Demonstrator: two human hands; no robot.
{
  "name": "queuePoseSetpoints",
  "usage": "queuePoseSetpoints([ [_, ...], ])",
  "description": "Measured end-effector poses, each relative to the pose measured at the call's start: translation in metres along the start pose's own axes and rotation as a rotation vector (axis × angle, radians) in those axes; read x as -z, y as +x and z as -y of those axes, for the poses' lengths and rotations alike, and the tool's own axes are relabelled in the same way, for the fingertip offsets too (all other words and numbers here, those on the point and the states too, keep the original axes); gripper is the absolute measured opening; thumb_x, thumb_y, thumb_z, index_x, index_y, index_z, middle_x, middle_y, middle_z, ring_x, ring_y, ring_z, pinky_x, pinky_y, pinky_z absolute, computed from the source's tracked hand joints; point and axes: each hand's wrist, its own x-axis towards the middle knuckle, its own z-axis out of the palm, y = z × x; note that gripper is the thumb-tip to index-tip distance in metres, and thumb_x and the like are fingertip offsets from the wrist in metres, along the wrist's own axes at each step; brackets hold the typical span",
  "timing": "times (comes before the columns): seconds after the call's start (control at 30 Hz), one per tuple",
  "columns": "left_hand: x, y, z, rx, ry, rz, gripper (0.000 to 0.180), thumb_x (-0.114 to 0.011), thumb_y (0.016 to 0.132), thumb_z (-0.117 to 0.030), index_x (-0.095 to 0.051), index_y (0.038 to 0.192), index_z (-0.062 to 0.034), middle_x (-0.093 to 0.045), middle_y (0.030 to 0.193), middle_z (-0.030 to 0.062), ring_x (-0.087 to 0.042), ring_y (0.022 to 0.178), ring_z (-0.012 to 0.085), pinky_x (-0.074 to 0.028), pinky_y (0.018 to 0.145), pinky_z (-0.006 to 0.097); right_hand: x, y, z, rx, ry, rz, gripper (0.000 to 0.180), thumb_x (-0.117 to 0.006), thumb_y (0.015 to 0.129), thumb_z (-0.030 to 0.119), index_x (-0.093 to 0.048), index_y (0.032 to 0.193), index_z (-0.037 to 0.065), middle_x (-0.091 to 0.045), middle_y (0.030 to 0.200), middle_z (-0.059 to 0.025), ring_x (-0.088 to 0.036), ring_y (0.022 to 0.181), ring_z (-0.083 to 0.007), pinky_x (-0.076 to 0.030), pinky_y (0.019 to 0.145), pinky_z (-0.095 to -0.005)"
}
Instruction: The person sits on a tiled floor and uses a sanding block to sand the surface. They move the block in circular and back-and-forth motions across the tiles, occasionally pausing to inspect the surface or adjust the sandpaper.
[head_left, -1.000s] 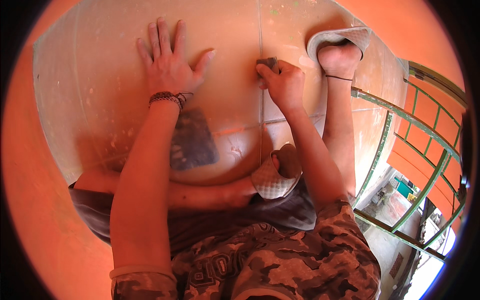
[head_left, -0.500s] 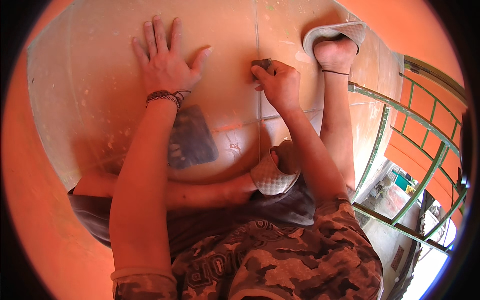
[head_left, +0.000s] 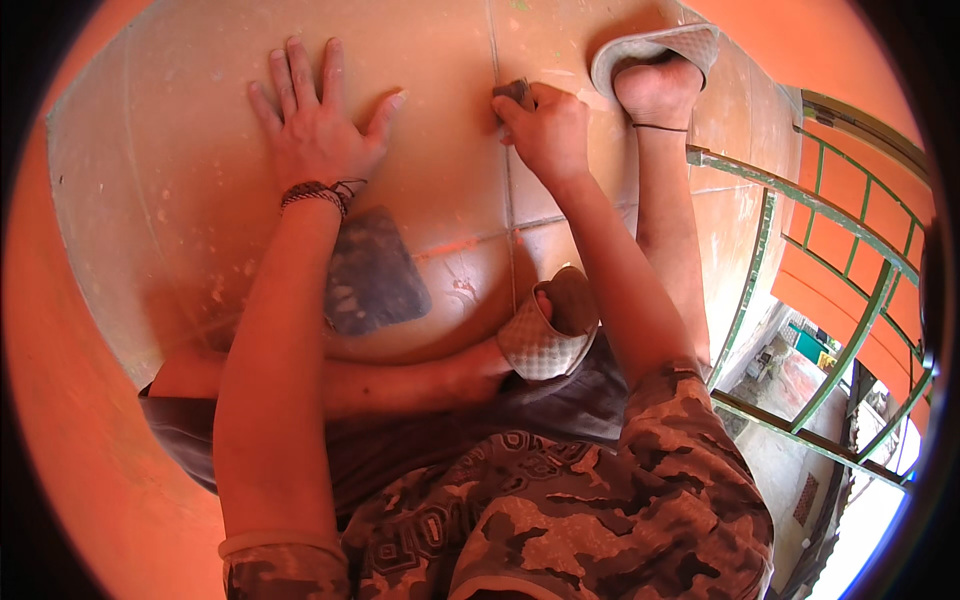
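My left hand rests flat on the tiled floor, fingers spread, with nothing in it. A braided bracelet circles that wrist. To the right, my right hand is closed round a small dark flat piece, pinched between thumb and fingers and held against the floor beside a grout line. Its exact kind does not show; part of it is hidden by the fingers. Just below my left wrist lies a dark rectangular slab with rounded corners and pale smudges, partly behind my forearm.
My sandalled feet rest on the floor, one sandal below the right hand and another sandal at the upper right. A green metal railing borders the right side. An orange wall curves along the left.
My right hand has moved slightly up and left along the floor with the small dark piece. The whole view has shifted a little; my left hand stays flat.
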Motion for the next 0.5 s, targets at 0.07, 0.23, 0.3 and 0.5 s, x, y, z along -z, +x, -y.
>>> queuePoseSetpoints([
  [0.07, 0.001, -0.002, -0.004, -0.001, 0.031, 0.022, 0.082, -0.058, 0.086, -0.065, -0.042, 0.148, -0.0145, -0.033, 0.155, 0.0196, -0.026, 0.146, 0.0382, -0.018, 0.115, 0.062, 0.002, -0.018, -0.001, -0.026, 0.055, 0.012, 0.033, -0.072, 0.078, 0.02, -0.054, 0.059, -0.001, -0.055, 0.051, -0.0199, -0.059, 0.047, -0.0351, -0.048, 0.049, -0.0427],
  [0.23, 0.001, 0.0, -0.003, 0.003, -0.023, 0.009, 0.082, -0.057, 0.087, -0.066, -0.042, 0.149, -0.0151, -0.033, 0.155, 0.0199, -0.025, 0.146, 0.0377, -0.016, 0.115, 0.063, 0.003, 0.011, -0.003, 0.071, -0.116, -0.033, 0.033, -0.071, 0.078, 0.021, -0.056, 0.059, -0.001, -0.056, 0.054, -0.0201, -0.058, 0.05, -0.0388, -0.049, 0.052, -0.0447],
  [0.3, 0.0, 0.0, 0.0, 0.004, -0.013, 0.006, 0.081, -0.057, 0.087, -0.066, -0.041, 0.149, -0.0153, -0.033, 0.155, 0.0198, -0.025, 0.146, 0.0377, -0.016, 0.116, 0.063, 0.004, -0.005, 0.0, -0.061, -0.027, 0.035, 0.032, -0.07, 0.078, 0.02, -0.055, 0.058, -0.001, -0.057, 0.055, -0.0202, -0.057, 0.05, -0.0387, -0.048, 0.052, -0.0442],
  [0.5, 0.0, 0.0, -0.002, 0.0, -0.006, 0.045, 0.082, -0.053, 0.088, -0.065, -0.04, 0.15, -0.013, -0.029, 0.157, 0.021, -0.02, 0.148, 0.0378, -0.012, 0.118, 0.061, 0.0, 0.007, -0.003, 0.084, -0.084, -0.038, 0.031, -0.07, 0.077, 0.019, -0.055, 0.058, 0.0, -0.056, 0.055, -0.0204, -0.056, 0.049, -0.037, -0.047, 0.051, -0.0446],
])
